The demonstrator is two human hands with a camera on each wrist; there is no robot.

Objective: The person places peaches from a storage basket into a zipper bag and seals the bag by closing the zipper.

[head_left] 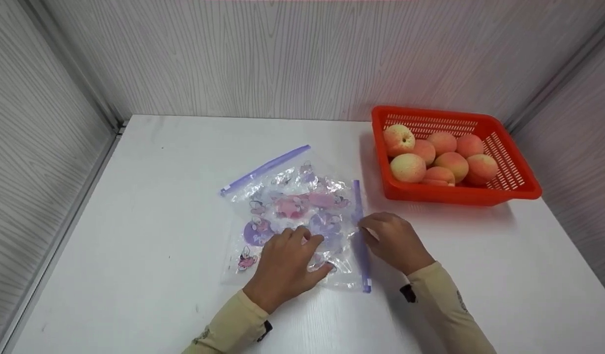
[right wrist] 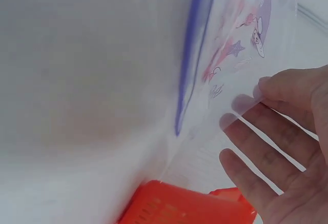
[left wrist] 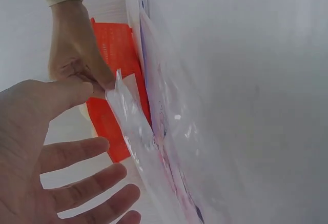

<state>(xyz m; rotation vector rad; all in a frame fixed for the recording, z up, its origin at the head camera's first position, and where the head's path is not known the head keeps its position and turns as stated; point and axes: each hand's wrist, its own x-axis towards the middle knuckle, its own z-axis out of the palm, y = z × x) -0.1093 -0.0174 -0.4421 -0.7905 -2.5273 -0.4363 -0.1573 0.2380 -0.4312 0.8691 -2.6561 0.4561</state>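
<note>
Two clear printed plastic bags (head_left: 290, 206) with purple zip strips overlap on the white table; one strip slants at the upper left, the other runs down the right side. My left hand (head_left: 287, 263) is over the lower middle of the bags, fingers spread and loosely bent; in the left wrist view this hand (left wrist: 66, 152) has nothing gripped. At the right strip my right hand (head_left: 396, 241) pinches the bag's edge. In the right wrist view the right hand (right wrist: 282, 131) holds the clear film (right wrist: 236, 75) between thumb and fingers, its other fingers extended.
A red plastic basket (head_left: 460, 196) holding several peaches (head_left: 408, 168) stands at the back right of the white table (head_left: 150, 196). Pale wood-grain panels (head_left: 243, 59) rise behind the table and on both sides.
</note>
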